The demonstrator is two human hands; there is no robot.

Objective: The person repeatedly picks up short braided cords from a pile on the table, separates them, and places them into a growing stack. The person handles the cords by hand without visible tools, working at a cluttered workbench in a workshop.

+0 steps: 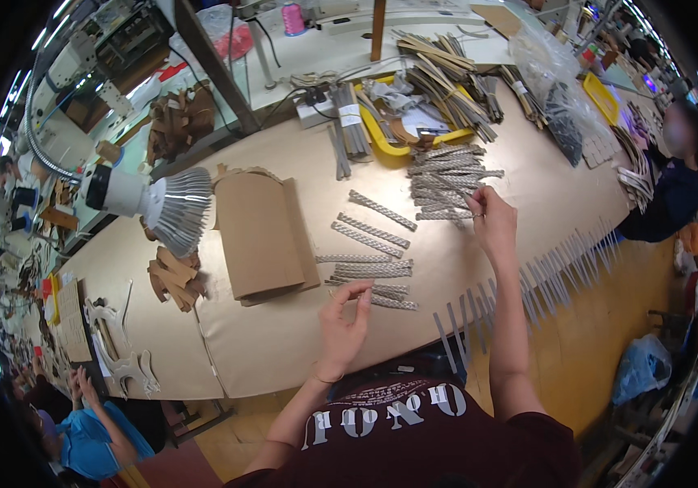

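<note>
My right hand (494,218) is closed in a pinch at the near right side of a pile of grey braided strips (445,175), with a strip end at its fingertips. Lower and to the left, my left hand (344,324) bends its thumb and forefinger together over a row of similar braided strips (365,267); its fingertips meet the nearest strips and partly cover them. Between the two hands, three single braided strips (381,209) lie slanted and apart from one another.
A folded brown cardboard piece (261,236) lies left of the strips. Behind them stands a yellow tray (390,148) heaped with flat strips. A lamp (178,203) overhangs the left side. Grey strips (520,289) hang along the near right table edge. Other people sit at both sides.
</note>
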